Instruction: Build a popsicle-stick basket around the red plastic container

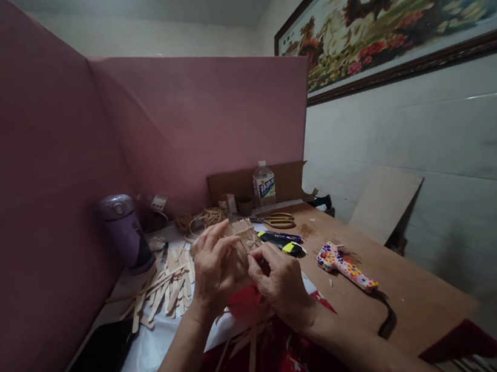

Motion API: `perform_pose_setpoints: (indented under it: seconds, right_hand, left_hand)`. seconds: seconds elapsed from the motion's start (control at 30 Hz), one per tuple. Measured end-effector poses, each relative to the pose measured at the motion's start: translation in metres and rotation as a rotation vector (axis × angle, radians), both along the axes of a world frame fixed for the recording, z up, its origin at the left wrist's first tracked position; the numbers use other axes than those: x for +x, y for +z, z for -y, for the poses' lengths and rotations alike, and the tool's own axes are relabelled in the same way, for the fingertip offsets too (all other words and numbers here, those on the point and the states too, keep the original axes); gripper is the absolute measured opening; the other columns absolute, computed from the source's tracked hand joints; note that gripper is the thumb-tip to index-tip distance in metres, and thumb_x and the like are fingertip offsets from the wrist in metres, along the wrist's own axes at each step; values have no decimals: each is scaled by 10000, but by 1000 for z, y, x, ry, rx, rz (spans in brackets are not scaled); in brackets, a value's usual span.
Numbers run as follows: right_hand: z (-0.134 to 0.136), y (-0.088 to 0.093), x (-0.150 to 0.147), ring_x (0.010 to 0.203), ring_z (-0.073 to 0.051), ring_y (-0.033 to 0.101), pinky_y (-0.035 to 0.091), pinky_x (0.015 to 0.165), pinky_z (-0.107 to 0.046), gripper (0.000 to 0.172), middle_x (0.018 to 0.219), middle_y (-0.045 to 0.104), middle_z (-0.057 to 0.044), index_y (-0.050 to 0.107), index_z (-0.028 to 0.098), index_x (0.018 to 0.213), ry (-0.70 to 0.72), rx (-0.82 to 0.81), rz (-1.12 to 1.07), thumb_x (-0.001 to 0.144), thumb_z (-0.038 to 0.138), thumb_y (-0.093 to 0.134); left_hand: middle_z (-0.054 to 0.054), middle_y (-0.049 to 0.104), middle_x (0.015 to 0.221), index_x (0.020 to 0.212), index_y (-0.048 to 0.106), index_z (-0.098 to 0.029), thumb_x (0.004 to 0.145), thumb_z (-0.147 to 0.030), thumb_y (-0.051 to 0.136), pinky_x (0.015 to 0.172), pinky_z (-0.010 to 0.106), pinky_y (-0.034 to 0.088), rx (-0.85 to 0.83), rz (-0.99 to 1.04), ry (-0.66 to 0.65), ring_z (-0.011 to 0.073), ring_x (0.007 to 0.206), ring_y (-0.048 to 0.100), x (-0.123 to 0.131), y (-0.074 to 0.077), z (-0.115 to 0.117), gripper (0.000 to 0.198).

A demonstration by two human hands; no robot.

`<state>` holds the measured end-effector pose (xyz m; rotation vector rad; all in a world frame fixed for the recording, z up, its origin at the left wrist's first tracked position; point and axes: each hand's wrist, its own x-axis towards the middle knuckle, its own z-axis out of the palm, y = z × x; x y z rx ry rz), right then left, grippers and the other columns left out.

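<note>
In the middle of the head view I see a small craft piece of pale wooden sticks [244, 230], its stick ends standing side by side along the top. My left hand [211, 267] grips it from the left and covers much of it. My right hand [281, 279] is pinched against its right side. What lies between those fingertips is too small to make out. Loose craft sticks [171, 291] are heaped left of my left hand. More sticks [252, 350] lie beneath my hands, over red cloth.
A purple flask [126, 232] stands at the back left. Behind the work are twine [213, 216] and a clear bottle [264, 185]. On the right lie scissors [278, 220], a yellow-black cutter [284, 245] and a flower-patterned glue gun [346, 266] with a cable. Pink panels [203, 119] border the table.
</note>
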<state>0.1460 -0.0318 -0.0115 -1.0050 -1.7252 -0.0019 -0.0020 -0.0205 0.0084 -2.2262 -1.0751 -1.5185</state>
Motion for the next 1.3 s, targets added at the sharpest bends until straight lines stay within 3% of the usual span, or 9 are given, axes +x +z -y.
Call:
perform_pose_setpoints:
  seconds: [0.27, 0.67, 0.93, 1.07, 1.3]
  right_hand:
    - [0, -6, -3, 572, -132, 508, 328, 560, -253, 185, 653, 558, -2, 564, 183, 716, -114, 219, 127, 871, 131, 478]
    - [3, -5, 0, 652, -144, 567, 376, 603, -252, 113, 760, 613, -21, 605, 178, 819, -45, 104, 51, 879, 137, 518]
    - [5, -5, 1, 754, -154, 586, 444, 672, -257, 155, 835, 614, -43, 620, 176, 913, 116, 69, -76, 897, 124, 474]
    - [6, -6, 3, 753, -155, 576, 462, 666, -264, 150, 828, 596, -43, 622, 179, 934, 104, 79, -164, 903, 137, 480]
    - [5, -10, -1, 808, -171, 581, 486, 686, -278, 120, 882, 609, -59, 616, 193, 971, 78, 144, -40, 898, 163, 526]
  left_hand:
    - [66, 542, 1241, 1012, 617, -226, 890, -181, 485, 983, 415, 361, -78, 95, -73, 227, 1160, 493, 2, -5, -3, 185]
    - [71, 537, 1200, 951, 637, -217, 826, -238, 619, 954, 420, 379, -73, 105, -69, 245, 1107, 506, 6, -3, -1, 128]
    - [66, 531, 1172, 897, 647, -217, 827, -209, 614, 928, 406, 406, -92, 152, -56, 234, 1092, 514, 5, -3, -5, 78]
    - [68, 522, 1184, 917, 644, -218, 810, -172, 604, 915, 403, 415, -102, 155, -61, 238, 1106, 513, 5, -3, -4, 123]
    - [71, 542, 1161, 893, 655, -207, 824, -218, 611, 934, 417, 403, -120, 180, -47, 244, 1101, 516, 7, -1, -3, 83]
